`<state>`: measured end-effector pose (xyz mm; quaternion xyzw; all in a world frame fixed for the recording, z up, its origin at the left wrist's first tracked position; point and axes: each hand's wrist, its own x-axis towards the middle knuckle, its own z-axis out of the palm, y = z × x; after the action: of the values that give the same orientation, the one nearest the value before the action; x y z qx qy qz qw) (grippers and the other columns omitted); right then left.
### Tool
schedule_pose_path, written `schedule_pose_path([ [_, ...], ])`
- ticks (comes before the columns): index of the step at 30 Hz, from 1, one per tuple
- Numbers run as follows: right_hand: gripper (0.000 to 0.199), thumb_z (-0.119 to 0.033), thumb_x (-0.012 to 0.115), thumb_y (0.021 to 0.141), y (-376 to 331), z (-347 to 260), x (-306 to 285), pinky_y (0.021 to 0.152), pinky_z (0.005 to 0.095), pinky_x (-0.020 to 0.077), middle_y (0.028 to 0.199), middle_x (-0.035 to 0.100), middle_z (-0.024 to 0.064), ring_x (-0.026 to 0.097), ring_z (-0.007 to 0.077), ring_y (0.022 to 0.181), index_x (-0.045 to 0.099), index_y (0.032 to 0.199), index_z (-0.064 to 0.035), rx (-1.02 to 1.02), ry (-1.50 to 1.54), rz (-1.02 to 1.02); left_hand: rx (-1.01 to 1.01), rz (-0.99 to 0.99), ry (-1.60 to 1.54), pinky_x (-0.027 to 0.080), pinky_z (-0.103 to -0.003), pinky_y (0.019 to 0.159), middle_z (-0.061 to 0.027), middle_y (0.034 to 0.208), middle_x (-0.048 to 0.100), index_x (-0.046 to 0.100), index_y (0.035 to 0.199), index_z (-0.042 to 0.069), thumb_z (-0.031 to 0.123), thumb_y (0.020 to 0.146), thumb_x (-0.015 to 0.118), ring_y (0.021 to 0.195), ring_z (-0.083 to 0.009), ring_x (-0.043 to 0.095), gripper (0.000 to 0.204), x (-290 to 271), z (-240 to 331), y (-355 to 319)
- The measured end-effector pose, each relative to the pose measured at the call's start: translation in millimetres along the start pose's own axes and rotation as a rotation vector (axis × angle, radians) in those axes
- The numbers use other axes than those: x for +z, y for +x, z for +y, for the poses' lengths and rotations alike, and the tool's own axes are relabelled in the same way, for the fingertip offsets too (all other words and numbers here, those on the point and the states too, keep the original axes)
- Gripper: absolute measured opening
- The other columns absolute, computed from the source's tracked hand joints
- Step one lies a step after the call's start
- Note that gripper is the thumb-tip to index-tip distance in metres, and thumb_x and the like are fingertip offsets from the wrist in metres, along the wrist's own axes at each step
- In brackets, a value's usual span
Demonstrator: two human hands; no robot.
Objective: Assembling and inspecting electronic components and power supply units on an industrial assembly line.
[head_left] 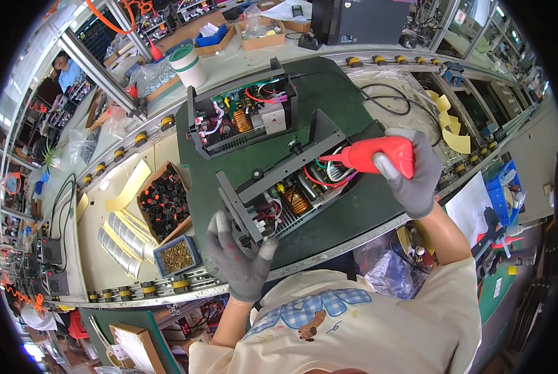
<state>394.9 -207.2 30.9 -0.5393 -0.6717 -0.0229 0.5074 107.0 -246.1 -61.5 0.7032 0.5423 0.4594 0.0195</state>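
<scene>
At the left near end of the open black chassis (294, 198), the gloved left hand (238, 255) is half open, thumb and fingers spread around the corner; how firmly it grips cannot be told. Left of the chassis sits a blue bin (180, 270) of brass-coloured pieces. Over its right end, the gloved right hand (418, 169) is closed around a red bottle (382, 154), nozzle toward its wires. Beyond the chassis stands a second open chassis (245, 115), then a white canister (187, 67).
</scene>
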Motion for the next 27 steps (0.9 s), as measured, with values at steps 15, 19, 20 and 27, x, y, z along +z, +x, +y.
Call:
schedule_pose_path([
  [15, 0.031, -0.018, 0.073, 0.077, 24, -38, -8, 0.072, 0.0273, 0.0492, 0.086, 0.063, 0.007, 0.061, 0.0134, 0.077, 0.06, 0.1, -0.0014, -0.031, 0.053, 0.074, -0.091, -0.213, 0.001, 0.044, -0.04, 0.083, -0.0198, 0.115, 0.046, 0.025, 0.143, 0.006, 0.04, 0.082, 0.065, 0.1, -0.0348, 0.052, 0.08, 10, -29, -13],
  [19, 0.038, -0.017, 0.068, 0.075, 27, -82, 0, 0.078, 0.0273, 0.0465, 0.094, 0.061, 0.0081, 0.058, 0.0143, 0.084, 0.057, 0.106, 0.0021, -0.11, 0.229, -0.045, -0.075, -0.133, -0.135, 0.046, -0.039, 0.082, -0.0188, 0.115, 0.046, 0.025, 0.142, 0.003, 0.045, 0.077, 0.069, 0.098, -0.0332, 0.054, 0.089, 20, -51, -17],
  [20, 0.039, -0.018, 0.071, 0.074, 27, -90, 10, 0.075, 0.0274, 0.0474, 0.092, 0.062, 0.0079, 0.059, 0.0149, 0.08, 0.058, 0.105, 0.0007, -0.136, 0.226, -0.156, -0.062, -0.086, -0.179, 0.046, -0.039, 0.083, -0.0188, 0.116, 0.045, 0.025, 0.142, 0.002, 0.045, 0.077, 0.069, 0.099, -0.0331, 0.054, 0.089, 22, -56, -22],
  [27, 0.037, -0.027, 0.08, 0.064, 42, -114, 67, 0.055, 0.033, 0.0473, 0.084, 0.062, 0.0084, 0.06, 0.0277, 0.064, 0.06, 0.09, -0.0096, -0.587, -0.081, -0.341, -0.034, 0.068, -0.2, 0.048, -0.04, 0.08, -0.0212, 0.12, 0.045, 0.029, 0.138, 0.0, 0.052, 0.08, 0.063, 0.1, -0.0353, 0.054, 0.085, 27, -63, -37],
])
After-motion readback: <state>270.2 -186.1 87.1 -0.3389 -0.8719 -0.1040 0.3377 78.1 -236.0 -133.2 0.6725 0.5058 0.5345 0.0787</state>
